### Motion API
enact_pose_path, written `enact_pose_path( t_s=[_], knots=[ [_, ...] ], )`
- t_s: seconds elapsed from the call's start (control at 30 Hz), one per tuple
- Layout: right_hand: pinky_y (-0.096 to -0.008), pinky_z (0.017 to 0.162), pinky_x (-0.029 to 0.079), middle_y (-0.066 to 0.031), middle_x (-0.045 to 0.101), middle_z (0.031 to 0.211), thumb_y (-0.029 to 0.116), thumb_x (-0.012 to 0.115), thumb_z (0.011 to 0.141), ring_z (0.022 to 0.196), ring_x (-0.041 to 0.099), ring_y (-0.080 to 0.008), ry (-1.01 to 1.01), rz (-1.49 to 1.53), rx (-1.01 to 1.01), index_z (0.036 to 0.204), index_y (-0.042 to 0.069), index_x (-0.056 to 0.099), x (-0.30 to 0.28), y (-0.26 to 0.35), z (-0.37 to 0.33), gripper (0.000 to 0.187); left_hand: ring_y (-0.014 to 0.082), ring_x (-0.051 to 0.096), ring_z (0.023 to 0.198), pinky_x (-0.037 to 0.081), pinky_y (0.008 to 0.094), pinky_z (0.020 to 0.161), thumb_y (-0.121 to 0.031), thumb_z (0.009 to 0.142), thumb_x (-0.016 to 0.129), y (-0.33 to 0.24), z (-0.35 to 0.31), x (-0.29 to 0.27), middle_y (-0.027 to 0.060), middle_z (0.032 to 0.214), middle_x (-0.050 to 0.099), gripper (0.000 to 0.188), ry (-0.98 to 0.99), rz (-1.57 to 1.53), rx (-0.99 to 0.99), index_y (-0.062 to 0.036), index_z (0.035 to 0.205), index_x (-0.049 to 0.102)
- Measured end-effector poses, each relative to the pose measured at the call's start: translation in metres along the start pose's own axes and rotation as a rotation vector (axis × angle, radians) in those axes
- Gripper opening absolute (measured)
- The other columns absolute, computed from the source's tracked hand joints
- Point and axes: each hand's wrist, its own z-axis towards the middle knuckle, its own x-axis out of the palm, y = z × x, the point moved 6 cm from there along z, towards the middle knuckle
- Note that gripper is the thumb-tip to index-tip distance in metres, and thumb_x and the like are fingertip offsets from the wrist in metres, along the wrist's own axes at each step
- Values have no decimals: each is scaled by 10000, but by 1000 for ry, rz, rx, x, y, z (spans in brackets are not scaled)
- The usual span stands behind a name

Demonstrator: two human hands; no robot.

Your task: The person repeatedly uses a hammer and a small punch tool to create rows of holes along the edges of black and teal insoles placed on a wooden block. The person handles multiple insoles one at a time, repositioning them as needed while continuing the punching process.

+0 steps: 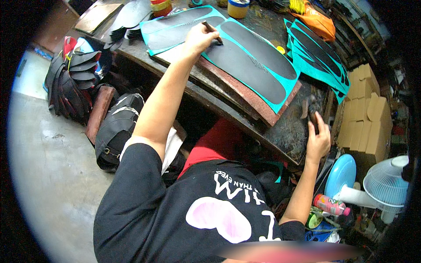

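Note:
My left hand [201,40] is closed around a short, dark pen-like tool [212,32]. Its tip meets or hovers just above a teal sheet [287,83] carrying large black sole-shaped pieces [245,48]. Part of a second teal-edged sheet [151,37] lies to the left, partly behind my hand. Beneath the sheets is a reddish-brown board [245,94]. My right hand [319,139] is at the table's right edge, fingers apart and slightly bent. Its fingertips are beside a dark lump [312,106]; whether they touch is unclear.
More teal sheets [318,59] lie at the right of the worktable [289,140], near an orange bag [316,24]. A yellow-and-blue tub [238,8] stands at the back. Cardboard boxes [362,118] and a fan [388,179] are to the right. Bundled black pieces [70,79] sit at left.

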Motion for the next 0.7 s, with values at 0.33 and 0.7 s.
enact_pose_path(
  t_s=[0.33,0.7],
  knots=[
    [-387,896,484,-56,629,1079,266,686,905,1025,599,-266,50,-36,-10,1210,206,699,-1,-16,24,311,155,637,710,521,315,692,-259,799,775,8,29,-130,69,804,714,272,-495,98,311,0,855,717],
    [-428,1074,408,-101,586,1345,262,631,909,1251,515,-308,-36,-132,-127,1344,169,582,77,-67,210,447,129,641,847,514,295,769,-106,915,692,-21,-33,-52,60,911,712,116,-316,-334,303,-5,961,658]
  ],
)
